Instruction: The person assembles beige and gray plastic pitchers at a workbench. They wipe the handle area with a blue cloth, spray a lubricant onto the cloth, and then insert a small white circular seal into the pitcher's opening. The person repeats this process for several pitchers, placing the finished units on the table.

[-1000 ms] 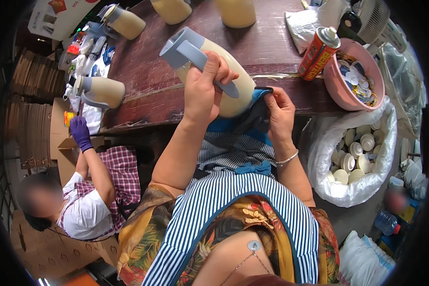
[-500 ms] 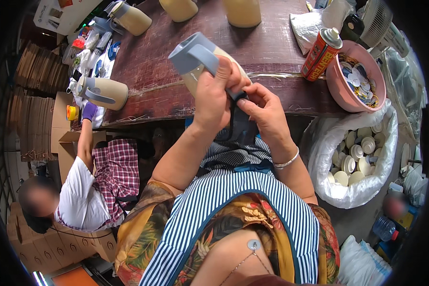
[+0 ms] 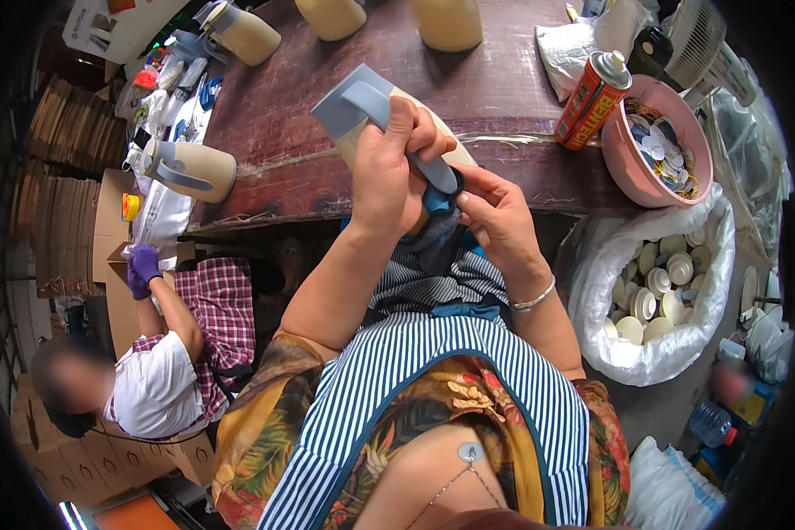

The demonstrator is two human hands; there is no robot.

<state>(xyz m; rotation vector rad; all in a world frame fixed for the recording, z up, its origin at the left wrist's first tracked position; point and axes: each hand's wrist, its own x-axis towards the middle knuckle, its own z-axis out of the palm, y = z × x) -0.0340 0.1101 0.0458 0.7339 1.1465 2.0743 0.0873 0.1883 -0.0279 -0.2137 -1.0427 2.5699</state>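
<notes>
My left hand (image 3: 387, 181) is closed round the grey-blue handle of a cream jug (image 3: 349, 104). The jug tilts in front of me over the near table edge, its grey-blue top toward the upper left. My right hand (image 3: 499, 219) pinches a dark blue-grey cloth (image 3: 435, 237) against the lower end of the handle. Part of the cloth hangs down in front of my striped apron. The jug's base is mostly hidden behind my hands.
On the dark red table (image 3: 283, 115) stand more cream jugs (image 3: 199, 172), an orange-red spray can (image 3: 594, 99) and a pink basin (image 3: 614, 163) of small parts. A plastic-lined sack (image 3: 720, 291) of cream discs is at right. To the left, a co-worker in purple gloves (image 3: 141, 269) sits beside cardboard boxes.
The cloth has shifted and bunched up at the handle's lower end, which now shows. My left hand keeps its hold. The co-worker's gloved hand has drawn back from the table and joined the other.
</notes>
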